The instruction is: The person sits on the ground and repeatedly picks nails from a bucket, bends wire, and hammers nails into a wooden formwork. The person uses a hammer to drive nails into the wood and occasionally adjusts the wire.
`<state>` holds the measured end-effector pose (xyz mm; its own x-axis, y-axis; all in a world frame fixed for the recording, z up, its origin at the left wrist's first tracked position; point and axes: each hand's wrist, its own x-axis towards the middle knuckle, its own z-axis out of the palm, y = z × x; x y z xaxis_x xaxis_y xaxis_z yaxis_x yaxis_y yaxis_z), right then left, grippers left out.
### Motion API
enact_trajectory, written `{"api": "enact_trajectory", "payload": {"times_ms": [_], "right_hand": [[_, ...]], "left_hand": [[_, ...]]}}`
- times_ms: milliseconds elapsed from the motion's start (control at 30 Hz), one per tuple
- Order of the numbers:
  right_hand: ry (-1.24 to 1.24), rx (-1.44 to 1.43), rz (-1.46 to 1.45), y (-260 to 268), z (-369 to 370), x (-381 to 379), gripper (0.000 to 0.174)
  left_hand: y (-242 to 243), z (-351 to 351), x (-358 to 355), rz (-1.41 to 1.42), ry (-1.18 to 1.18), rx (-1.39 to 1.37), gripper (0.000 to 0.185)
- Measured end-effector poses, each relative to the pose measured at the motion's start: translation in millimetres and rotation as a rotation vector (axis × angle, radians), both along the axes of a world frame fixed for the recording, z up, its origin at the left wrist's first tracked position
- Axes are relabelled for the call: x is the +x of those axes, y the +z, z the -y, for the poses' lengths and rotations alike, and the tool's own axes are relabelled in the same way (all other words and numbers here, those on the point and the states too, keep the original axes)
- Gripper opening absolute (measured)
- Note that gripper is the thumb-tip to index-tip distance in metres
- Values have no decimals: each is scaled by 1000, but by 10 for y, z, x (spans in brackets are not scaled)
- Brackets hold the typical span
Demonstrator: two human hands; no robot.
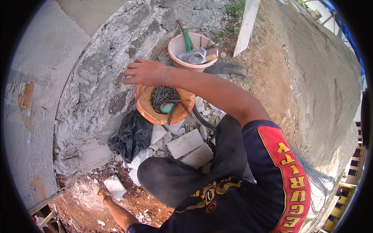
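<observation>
My right hand (145, 72) reaches across above an orange bowl (142, 112), close to the rough concrete wall face. Its fingers are bent, and a thin wire-like line runs near them; whether they grip it is unclear. Inside the bowl lie many loose nails (164, 96), a teal round object (167, 108) and a dark pliers-like tool (172, 113) resting over the rim. Low on the left, my left hand (102, 196), with a dark band at the wrist, is beside a broken pale block (115, 187) over reddish soil. Its fingers are washed out by bright light.
Behind the bowl stands a pale bucket (174, 59) with a green-handled tool (186, 38) and a plastic bag (193, 56). A black plastic bag (134, 135), pale blocks (186, 142) and coiled wire (225, 69) lie around. A board (246, 29) leans near a sand heap (323, 72).
</observation>
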<state>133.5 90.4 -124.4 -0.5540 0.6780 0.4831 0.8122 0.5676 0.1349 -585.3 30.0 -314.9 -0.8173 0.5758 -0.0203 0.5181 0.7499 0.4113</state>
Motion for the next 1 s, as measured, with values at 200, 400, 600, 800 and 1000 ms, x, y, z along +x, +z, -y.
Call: {"api": "enact_trajectory", "payload": {"times_ms": [200,400,600,800,1000], "right_hand": [[-337,-352,-540,201,1623,959,22],[-878,-801,-825,-1059,3311,1161,19],[-784,-1099,-1004,-1978,4284,620,34],[-431,-1261,-2045,-1849,4316,243,53],[-419,-1559,-1903,-1647,4224,465,53]], "left_hand": [[678,240,1073,-285,-330,209,34],[1599,301,3113,109,-1461,337,22],[1471,432,4825,410,-2400,-344,35],[604,1195,5675,-8,-2787,-499,62],[164,1524,6421,-188,-2868,-42,23]]}}
